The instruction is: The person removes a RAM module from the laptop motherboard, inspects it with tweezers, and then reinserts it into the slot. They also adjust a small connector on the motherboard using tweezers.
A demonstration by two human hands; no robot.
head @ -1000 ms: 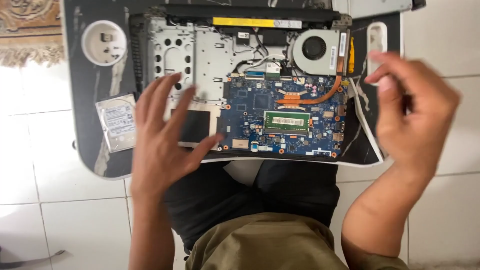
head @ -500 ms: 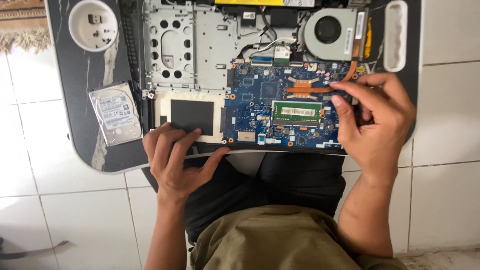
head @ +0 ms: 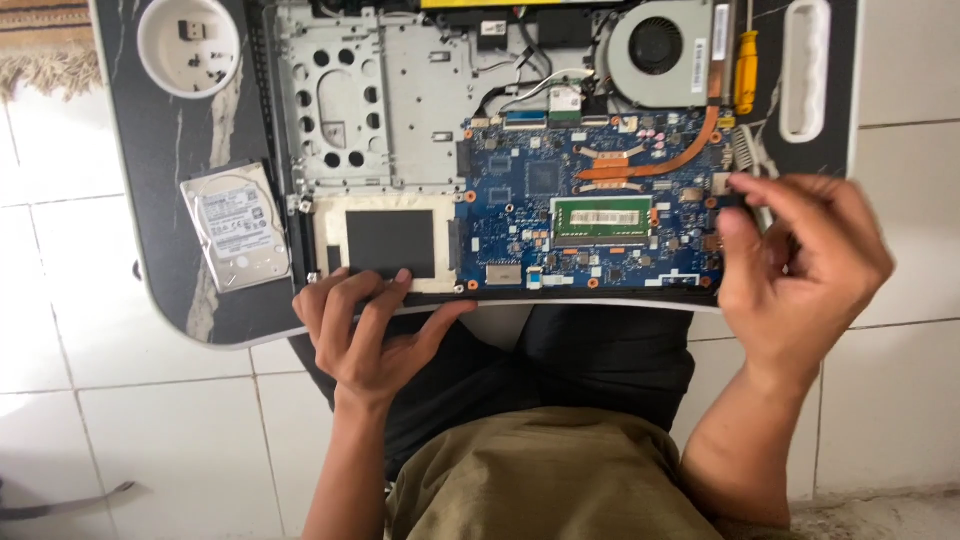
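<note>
Gripping, left hand (head: pixel 375 335): fingers curled over the near edge of the opened laptop (head: pixel 480 170), thumb under the rim, just below the empty drive bay (head: pixel 385 243).
Right hand (head: pixel 800 265): fingertips pinched together at the laptop's right edge, beside the blue motherboard (head: pixel 530 185) (whether anything small sits between them cannot be told).
Laptop: lies bottom-up and uncovered on a dark lap tray (head: pixel 160 140) over the person's knees.
Memory stick (head: pixel 602 217): green, seated mid-board.
Fan (head: pixel 657 50): top right, copper pipe running from it.
Screwdriver (head: pixel 745 65): yellow handle, just right of the fan.
Hard drive (head: pixel 237 227): loose on the tray, left of the laptop.
Cup (head: pixel 188 45): white, round, holding small parts, top left.
</note>
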